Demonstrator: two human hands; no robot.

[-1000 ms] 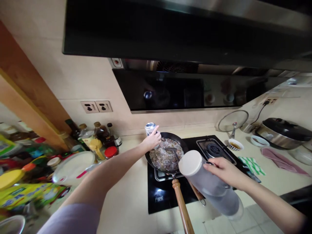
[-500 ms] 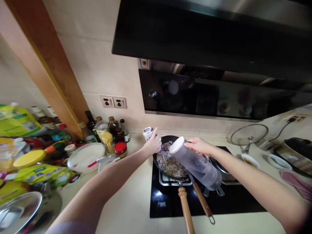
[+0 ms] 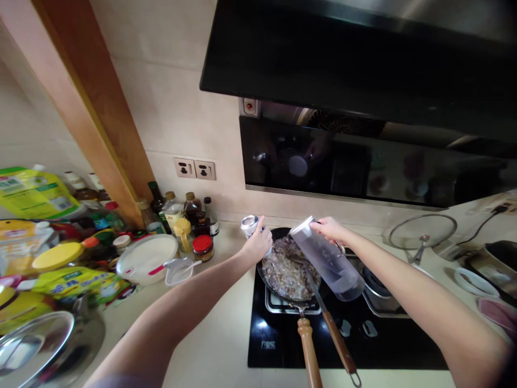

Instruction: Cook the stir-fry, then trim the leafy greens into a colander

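Note:
My left hand [image 3: 258,243] grips a silver drink can [image 3: 249,224] at the far-left rim of a black frying pan [image 3: 270,278]. The pan holds greyish-brown cooked food [image 3: 286,268] and sits on the left burner of a black gas hob [image 3: 363,339]. My right hand [image 3: 331,229] holds a clear plastic jug [image 3: 328,257] with a white lid, tilted lid-up over the pan's right side. A spatula with a wooden handle [image 3: 335,339] rests in the pan, next to the pan's own wooden handle [image 3: 310,353].
Sauce bottles [image 3: 189,207], a red-lidded jar [image 3: 202,246], a white plate [image 3: 146,258] and yellow packets [image 3: 60,280] crowd the counter at the left. A steel bowl [image 3: 36,345] is at bottom left. A glass lid [image 3: 420,231] and small bowls [image 3: 470,280] stand to the right. The range hood [image 3: 363,64] hangs overhead.
My right hand has carried the jug forward and up from low in front of the hob to over the pan, next to the can. The camera has turned left.

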